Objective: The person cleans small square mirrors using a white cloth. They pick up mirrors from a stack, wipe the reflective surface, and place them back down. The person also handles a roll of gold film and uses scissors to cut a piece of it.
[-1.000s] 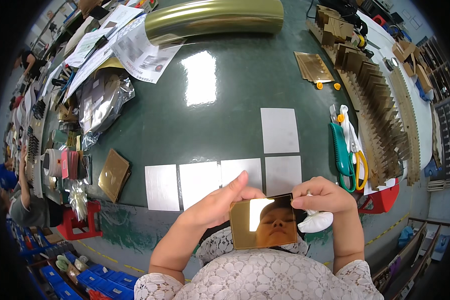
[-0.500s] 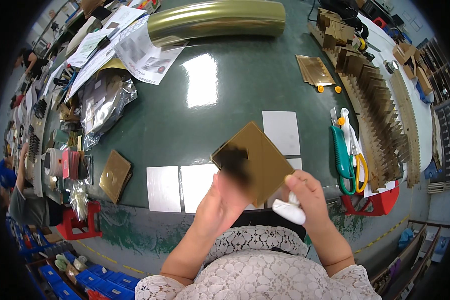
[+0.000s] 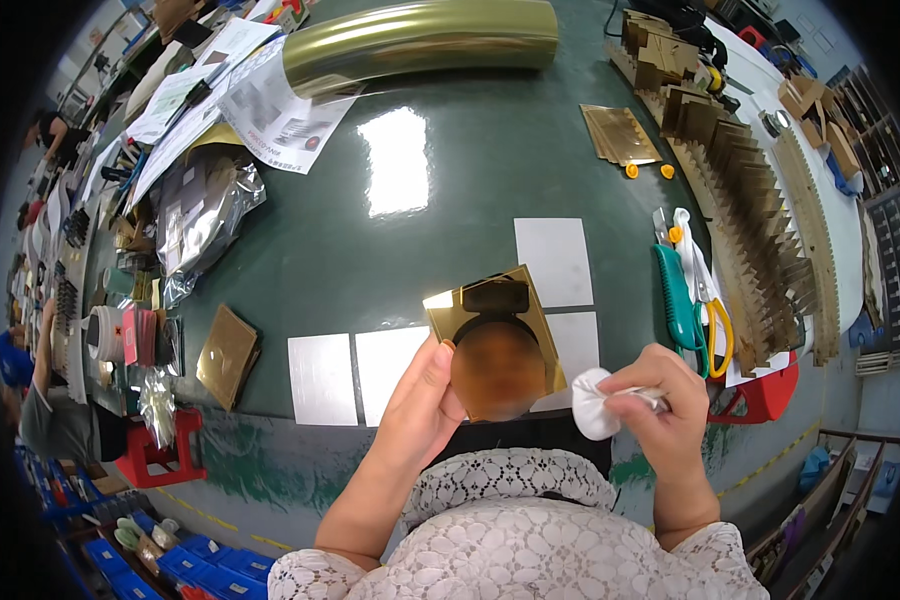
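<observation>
The gold mirror plate [image 3: 495,345] has tilted lower since before; left hand [image 3: 422,400] grips its nine o'clock edge, right hand [image 3: 660,405] fingers pinch a white cloth [image 3: 595,400].

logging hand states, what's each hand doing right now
Left hand: closed on the gold mirror sheet, held up by its edge.
Right hand: closed on a white cloth, beside the sheet.

A crinkled silver foil bag [image 3: 202,215] lies at the bench's left. Printed white sheets [image 3: 270,105] rest just beyond it, far left.
</observation>
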Motion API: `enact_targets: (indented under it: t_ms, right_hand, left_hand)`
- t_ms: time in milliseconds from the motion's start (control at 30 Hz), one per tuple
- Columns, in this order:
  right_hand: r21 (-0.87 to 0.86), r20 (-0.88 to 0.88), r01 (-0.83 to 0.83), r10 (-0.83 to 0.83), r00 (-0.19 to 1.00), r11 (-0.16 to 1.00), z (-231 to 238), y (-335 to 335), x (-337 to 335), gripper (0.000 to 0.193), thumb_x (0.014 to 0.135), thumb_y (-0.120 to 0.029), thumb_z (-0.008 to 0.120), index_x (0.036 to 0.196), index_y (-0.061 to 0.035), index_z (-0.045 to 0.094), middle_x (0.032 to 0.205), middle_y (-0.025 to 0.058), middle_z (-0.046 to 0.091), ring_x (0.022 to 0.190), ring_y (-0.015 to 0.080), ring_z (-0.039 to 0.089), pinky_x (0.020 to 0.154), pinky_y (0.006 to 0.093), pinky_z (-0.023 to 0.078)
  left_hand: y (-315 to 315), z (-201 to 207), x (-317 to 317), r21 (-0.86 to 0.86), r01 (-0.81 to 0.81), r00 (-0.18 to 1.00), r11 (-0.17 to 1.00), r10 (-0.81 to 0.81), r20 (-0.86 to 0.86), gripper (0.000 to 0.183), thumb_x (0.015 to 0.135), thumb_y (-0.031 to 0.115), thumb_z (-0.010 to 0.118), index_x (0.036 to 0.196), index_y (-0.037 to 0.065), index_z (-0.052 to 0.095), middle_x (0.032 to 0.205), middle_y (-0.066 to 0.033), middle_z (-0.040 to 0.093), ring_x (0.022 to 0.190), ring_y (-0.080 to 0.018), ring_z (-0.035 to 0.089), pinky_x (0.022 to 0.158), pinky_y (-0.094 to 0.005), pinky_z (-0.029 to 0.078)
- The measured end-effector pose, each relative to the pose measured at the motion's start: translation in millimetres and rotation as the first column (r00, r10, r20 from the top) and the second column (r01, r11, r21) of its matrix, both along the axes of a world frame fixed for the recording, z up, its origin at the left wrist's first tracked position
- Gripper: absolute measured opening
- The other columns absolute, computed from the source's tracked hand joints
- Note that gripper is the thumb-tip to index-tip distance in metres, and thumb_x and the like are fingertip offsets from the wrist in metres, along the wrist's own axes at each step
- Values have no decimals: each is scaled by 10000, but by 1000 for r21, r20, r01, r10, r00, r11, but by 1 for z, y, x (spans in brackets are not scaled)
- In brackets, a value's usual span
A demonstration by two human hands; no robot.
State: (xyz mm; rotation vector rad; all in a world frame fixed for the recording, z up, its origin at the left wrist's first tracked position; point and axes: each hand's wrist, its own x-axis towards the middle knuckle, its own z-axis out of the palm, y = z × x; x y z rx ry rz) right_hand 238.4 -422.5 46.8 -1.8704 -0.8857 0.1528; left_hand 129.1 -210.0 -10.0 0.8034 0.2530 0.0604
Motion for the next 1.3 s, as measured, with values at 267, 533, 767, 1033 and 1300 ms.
enact_targets:
  t_ms: [267,533,767,1033,1300]
  right_hand:
    - [-107,250,-120,144,958,987,-1,15,-6,349,702,-5,758,1033,-15,649,790,100,566,677,269,538,600,365,452]
    - [-97,370,-46,79,926,994,-8,27,17,284,732,19,700,1006,-12,630,789,111,539,706,292,534,622,384,453]
    - [-116,451,61,-2,892,991,-13,38,44,221,769,9,682,980,-9,618,779,112,519,718,298,529,634,384,440]
    - [-65,417,275,-224,881,959,-5,34,49,146,836,-44,695,960,-12,626,732,105,494,658,269,493,598,362,398]
    - [-119,432,272,-196,880,955,-1,18,32,146,828,-42,704,946,1,629,722,103,495,649,269,491,583,363,394]
  left_hand:
    - [-11,7,0,39,46,996,998,-43,-77,496,1055,325,376,1427,-1,346,1188,-52,562,940,-55,541,758,-203,450]
    - [-10,-2,-4,39,110,986,993,-104,-131,479,1052,306,398,1423,5,369,1074,3,576,771,8,457,619,-156,354]
    - [-15,-4,-9,-17,184,970,983,-184,-161,477,1053,313,386,1420,7,375,1048,5,574,742,8,445,595,-158,343]
    - [-10,-6,-9,22,166,977,986,-161,-143,527,1045,367,392,1414,-8,373,1020,-6,568,713,-5,437,574,-170,342]
    - [-9,1,-2,-29,163,986,986,-164,-28,573,1050,366,353,1469,-15,267,1408,-161,449,1261,-220,502,952,-324,483]
